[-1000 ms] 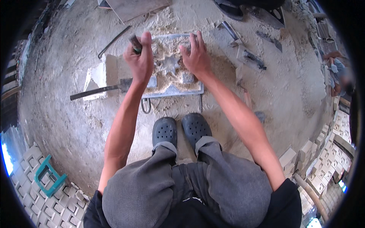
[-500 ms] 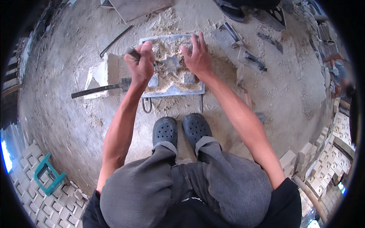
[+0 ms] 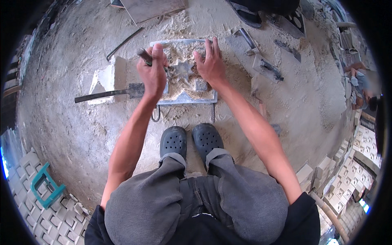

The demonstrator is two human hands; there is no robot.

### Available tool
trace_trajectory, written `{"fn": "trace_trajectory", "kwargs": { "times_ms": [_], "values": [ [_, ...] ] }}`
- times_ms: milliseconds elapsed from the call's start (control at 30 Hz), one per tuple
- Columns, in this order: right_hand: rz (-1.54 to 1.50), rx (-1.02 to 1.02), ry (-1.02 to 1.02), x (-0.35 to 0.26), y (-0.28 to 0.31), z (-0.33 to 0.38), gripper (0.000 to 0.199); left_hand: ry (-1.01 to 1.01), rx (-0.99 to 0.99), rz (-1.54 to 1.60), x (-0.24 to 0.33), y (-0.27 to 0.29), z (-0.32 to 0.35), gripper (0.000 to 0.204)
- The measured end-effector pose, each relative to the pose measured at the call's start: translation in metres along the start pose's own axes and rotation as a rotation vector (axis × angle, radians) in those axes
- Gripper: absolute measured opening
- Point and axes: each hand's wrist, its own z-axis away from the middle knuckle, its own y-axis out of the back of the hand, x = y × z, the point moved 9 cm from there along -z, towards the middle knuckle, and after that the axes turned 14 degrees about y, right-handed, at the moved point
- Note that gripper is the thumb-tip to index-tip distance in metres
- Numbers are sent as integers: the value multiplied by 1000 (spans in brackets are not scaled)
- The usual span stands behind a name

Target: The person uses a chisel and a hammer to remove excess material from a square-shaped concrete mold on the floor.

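A square metal mould (image 3: 192,99) with a star-shaped centre (image 3: 184,68) and raised blocks lies on the ground in front of my feet, strewn with pale, sandy powder. My left hand (image 3: 154,77) is closed around the round handle (image 3: 144,56) of a tool, over the mould's left side; the tool's working end is mostly hidden by the hand. My right hand (image 3: 211,67) lies over the mould's right side, fingers stretched and apart, holding nothing. Just below it shows a small square block (image 3: 200,85) of the mould.
Left of the mould are a pale block (image 3: 118,73), a long dark flat-ended bar (image 3: 100,96) and a bent rod (image 3: 122,44). Trowels (image 3: 267,67) lie to the right. A board (image 3: 153,10) is at the top. A teal stool (image 3: 47,185) and stacked patterned blocks stand lower left.
My left hand has shifted slightly right and nearer with the tool, now covering more of the mould's near-left block. The right hand stays in nearly the same place on the mould.
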Motion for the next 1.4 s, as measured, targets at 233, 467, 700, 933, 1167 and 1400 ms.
{"fn": "trace_trajectory", "kwargs": {
  "times_ms": [233,467,700,933,1167,1400],
  "values": [
    [45,-53,-53,4,0,4,72,-110,-24,-36,36,2,-1,42],
    [31,-69,-35,-3,-4,0,73,-33,-324,-163,-5,5,1,46],
    [7,-64,-27,3,-2,2,73,-74,-452,-4,20,1,10,42],
    [7,-32,22,-1,-3,5,73,-137,-406,-203,23,9,13,43],
    [26,17,18,2,-3,1,69,40,-156,43,-6,31,-2,44],
    [-27,-12,13,-3,-2,0,71,-60,-34,20,0,32,5,42]
  ]
}}
